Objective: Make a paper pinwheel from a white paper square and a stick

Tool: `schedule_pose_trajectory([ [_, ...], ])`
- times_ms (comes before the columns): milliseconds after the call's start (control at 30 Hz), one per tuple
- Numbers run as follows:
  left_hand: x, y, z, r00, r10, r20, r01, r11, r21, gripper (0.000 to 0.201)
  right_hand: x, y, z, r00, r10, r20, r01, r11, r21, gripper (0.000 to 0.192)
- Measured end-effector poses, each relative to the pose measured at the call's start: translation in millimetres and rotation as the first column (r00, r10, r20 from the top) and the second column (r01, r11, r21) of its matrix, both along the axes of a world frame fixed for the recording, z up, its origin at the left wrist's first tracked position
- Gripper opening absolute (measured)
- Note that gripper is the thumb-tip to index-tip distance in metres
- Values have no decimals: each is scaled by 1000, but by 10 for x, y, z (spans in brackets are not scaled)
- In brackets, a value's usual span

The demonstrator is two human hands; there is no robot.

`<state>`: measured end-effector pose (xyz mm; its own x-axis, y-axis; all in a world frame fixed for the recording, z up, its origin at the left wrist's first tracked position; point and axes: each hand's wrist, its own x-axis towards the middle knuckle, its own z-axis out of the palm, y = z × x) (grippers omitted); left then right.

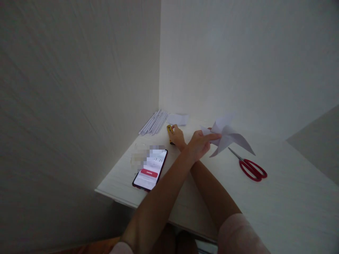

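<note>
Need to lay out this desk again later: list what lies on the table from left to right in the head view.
Phone → paper rolls → yellow tool under the right hand → left hand holding the paper pinwheel → red scissors.

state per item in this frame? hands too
left hand: crossed over the right arm, holding the paper pinwheel
paper pinwheel: folded, lifted off the table
right hand: on the yellow tool
yellow tool: lying on the table
scissors: lying closed
phone: screen lit, face up
paper sticks: bundled by the wall
</note>
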<state>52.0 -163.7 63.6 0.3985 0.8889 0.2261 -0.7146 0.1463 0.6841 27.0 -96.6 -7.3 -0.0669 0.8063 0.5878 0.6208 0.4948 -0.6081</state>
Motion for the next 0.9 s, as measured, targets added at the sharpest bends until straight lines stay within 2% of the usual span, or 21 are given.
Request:
schedule_pose_trajectory([
  [33,-4,-11,6,1000,-4,3,4,1000,-6,5,-46,79,-29,998,-42,39,44,997,-57,15],
  [67,-6,-20,9,1000,-14,13,14,1000,-11,6,-84,135,-41,982,-102,158,125,982,-141,18],
  [133,-6,-32,13,998,-36,48,36,999,-13,8,-136,177,-16,932,-175,318,238,956,-172,21],
  [167,-6,-36,17,997,-45,64,46,999,-10,8,-156,167,18,912,-174,371,244,958,-151,22],
  [200,-7,-41,24,996,-54,75,54,999,-5,8,-178,142,61,908,-127,400,188,975,-117,23],
  [233,-10,-47,33,995,-61,81,61,998,3,8,-204,107,109,905,-27,424,74,993,-95,22],
  [267,-14,-56,46,994,-69,83,69,998,13,8,-238,66,155,885,138,445,-109,990,-90,20],
  [300,-20,-67,61,993,-80,85,78,997,28,9,-279,23,195,802,358,478,-334,933,-137,17],
  [333,-26,-81,77,992,-92,89,89,995,43,9,-326,-18,224,689,526,498,-502,843,-196,15],
  [367,-32,-96,92,990,-103,94,98,994,57,10,-375,-52,240,585,631,509,-607,757,-240,13],
  [400,-37,-111,106,989,-112,100,106,992,67,10,-425,-77,241,519,683,514,-661,702,-266,13],
  [467,-40,-137,125,986,-126,106,118,990,80,9,-517,-93,207,454,729,512,-709,644,-288,12],
  [633,-30,-165,138,988,-129,87,118,986,116,11,-668,-12,82,377,763,525,-732,593,-336,10],
  [767,-55,-169,159,989,-123,87,113,987,115,12,-750,0,95,340,786,516,-718,572,-398,8],
  [833,-83,-168,175,990,-113,81,103,988,117,12,-761,-27,145,350,787,508,-721,573,-391,8],
  [900,-117,-163,193,993,-83,79,74,991,111,11,-701,-61,217,429,775,464,-710,607,-356,9],
])
